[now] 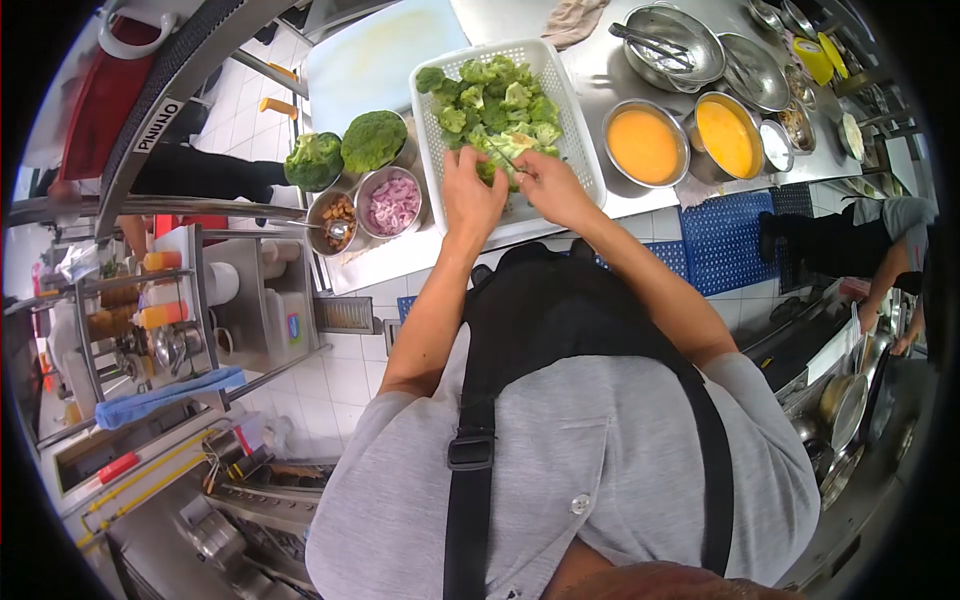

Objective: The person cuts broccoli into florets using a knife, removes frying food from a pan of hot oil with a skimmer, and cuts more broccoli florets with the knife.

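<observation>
Both hands work over the near end of a white perforated basket (592, 160), which holds many cut broccoli florets (490, 90). My left hand (472, 192) has its fingers closed around a pale green broccoli piece (510, 148). In my right hand (552, 186) is a small knife (500, 153), its thin dark blade pointing left across the broccoli piece. Its handle is hidden in my fingers. Left of the basket are two uncut broccoli heads (374, 140) (314, 161), side by side.
Bowls of chopped red onion (392, 203) and brown chopped pieces (334, 220) stand front left. Behind lies a pale cutting board (375, 50). Pots of orange liquid (643, 145) (730, 138) and metal strainers (675, 45) are right. A person (860, 235) stands farther right.
</observation>
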Available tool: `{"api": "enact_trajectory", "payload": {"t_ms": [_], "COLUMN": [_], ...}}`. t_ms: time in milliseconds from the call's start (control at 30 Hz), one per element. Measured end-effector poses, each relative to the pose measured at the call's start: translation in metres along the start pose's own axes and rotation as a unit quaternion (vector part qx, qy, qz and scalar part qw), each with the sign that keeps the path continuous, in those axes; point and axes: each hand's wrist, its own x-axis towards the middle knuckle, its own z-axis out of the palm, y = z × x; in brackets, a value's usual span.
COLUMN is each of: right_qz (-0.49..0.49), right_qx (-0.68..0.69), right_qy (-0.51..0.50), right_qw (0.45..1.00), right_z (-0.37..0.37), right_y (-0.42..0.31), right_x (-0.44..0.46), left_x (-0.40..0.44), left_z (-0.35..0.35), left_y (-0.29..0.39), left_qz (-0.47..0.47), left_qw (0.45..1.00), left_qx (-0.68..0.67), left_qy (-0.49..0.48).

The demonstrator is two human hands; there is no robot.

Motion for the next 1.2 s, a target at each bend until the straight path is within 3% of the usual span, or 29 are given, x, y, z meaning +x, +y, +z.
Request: {"api": "enact_trajectory", "payload": {"t_ms": [467,567,633,733,833,867,967,1000,1100,1200], "right_qz": [-0.068,0.0,-0.042,-0.081,0.021,0.016,-0.021,-0.007,0.001,0.022], "right_qx": [-0.067,-0.074,-0.087,-0.092,0.136,0.209,0.266,0.331,0.327,0.333], "right_qy": [0.068,0.042,0.074,0.094,0.037,0.009,-0.018,-0.033,-0.044,-0.058], "right_qw": [0.993,0.996,0.993,0.988,0.99,0.978,0.963,0.943,0.944,0.941], "right_z": [0.014,0.012,0.017,0.014,-0.015,-0.022,-0.044,-0.046,-0.044,-0.049], "right_y": [-0.004,-0.008,-0.001,0.0,-0.034,-0.036,-0.055,-0.057,-0.067,-0.083], "right_x": [0.015,-0.001,0.01,0.014,-0.012,-0.014,-0.02,-0.021,-0.032,-0.047], "left_x": [-0.001,0.001,-0.003,-0.003,0.006,0.008,0.01,0.01,0.011,0.018], "left_z": [0.002,0.003,0.002,-0.003,-0.03,-0.033,-0.045,-0.047,-0.048,-0.052], "left_y": [-0.001,0.002,0.008,0.001,0.01,0.007,0.007,0.008,0.027,0.048], "left_qz": [-0.027,-0.027,-0.002,-0.04,-0.151,-0.134,-0.28,-0.292,-0.267,-0.265], "left_qw": [0.999,0.999,1.0,0.996,0.94,0.912,0.745,0.717,0.672,0.715], "left_qx": [-0.02,-0.026,-0.023,-0.073,-0.304,-0.386,-0.599,-0.625,-0.679,-0.641], "left_qy": [0.024,0.021,0.011,-0.018,-0.014,-0.038,-0.085,-0.098,-0.123,-0.091]}}
